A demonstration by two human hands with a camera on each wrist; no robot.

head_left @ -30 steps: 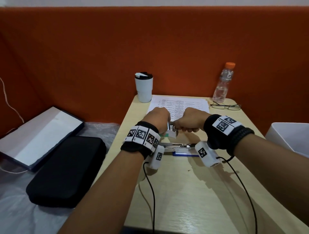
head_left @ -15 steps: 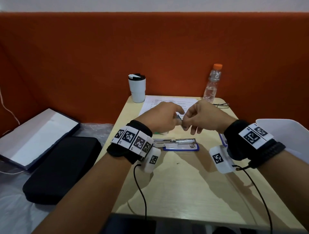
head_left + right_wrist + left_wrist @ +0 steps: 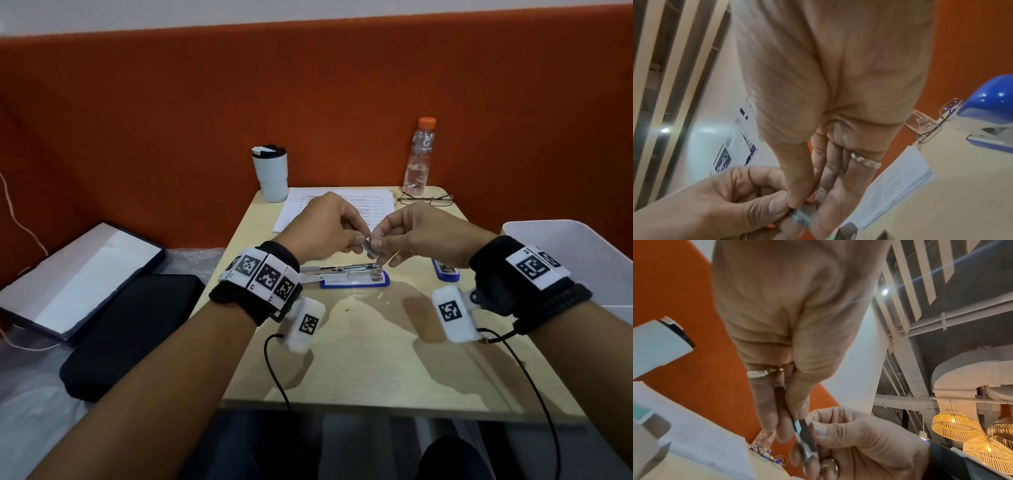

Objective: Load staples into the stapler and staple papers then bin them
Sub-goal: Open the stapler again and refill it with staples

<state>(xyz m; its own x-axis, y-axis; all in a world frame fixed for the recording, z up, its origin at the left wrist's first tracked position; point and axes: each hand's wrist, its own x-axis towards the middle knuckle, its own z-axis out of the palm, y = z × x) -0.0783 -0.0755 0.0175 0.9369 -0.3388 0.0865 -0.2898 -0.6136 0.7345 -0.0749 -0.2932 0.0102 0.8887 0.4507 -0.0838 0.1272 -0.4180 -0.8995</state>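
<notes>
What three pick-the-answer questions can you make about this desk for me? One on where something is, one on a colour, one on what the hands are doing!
1. Where do the glasses lie?
A. In front of the bottle, at the table's far right
B. On the black case
C. Inside the white bin

2. What colour is the bottle's cap?
A. Green
B. Orange
C. Black

3. What are the left hand and right hand doing?
A. Lying flat on the table
B. Pinching a strip of staples between them
C. Lifting the white cup

Answers:
1 A: the head view shows them on the table by the bottle's base.
2 B: the cap is orange.
3 B: both wrist views show fingertips of both hands on the shiny strip, above the opened stapler.
</notes>
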